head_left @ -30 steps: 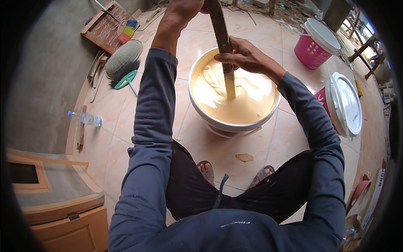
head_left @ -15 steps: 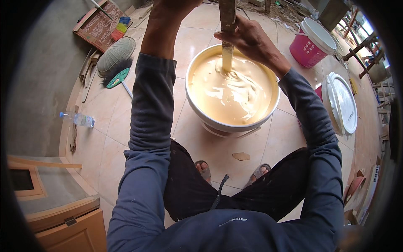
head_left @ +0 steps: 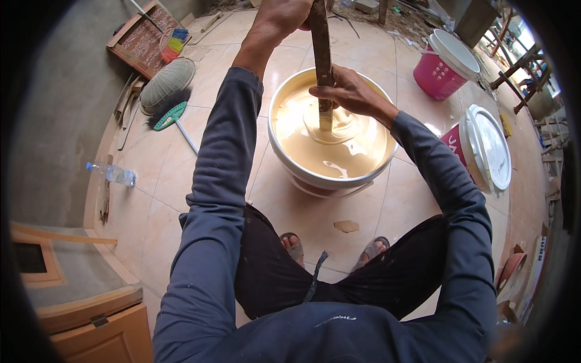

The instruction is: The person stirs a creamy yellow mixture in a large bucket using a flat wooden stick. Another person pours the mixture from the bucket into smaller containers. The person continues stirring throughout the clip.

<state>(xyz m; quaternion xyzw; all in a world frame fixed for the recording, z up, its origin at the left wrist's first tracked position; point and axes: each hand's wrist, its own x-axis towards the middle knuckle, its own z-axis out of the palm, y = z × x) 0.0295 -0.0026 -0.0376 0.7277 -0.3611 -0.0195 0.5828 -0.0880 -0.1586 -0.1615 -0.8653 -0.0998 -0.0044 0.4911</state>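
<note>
Pale pinkish floor tiles (head_left: 257, 196) border the round white plastic bucket (head_left: 330, 180) of thick cream-yellow liquid (head_left: 296, 150), well apart from the pink white-rimmed pail (head_left: 437, 75), while the raised left hand (head_left: 281, 19) and, lower down, the inward-reaching right hand (head_left: 354, 92) close their fingers around a flat brown wooden stick (head_left: 322, 51) dipped in the liquid.

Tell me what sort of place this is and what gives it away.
Probably a building site or a room under renovation: an open bucket of cream liquid, perhaps paint, stands on the tiled floor, rubble litters its far edge, and the grey wall looks unpainted.
</note>
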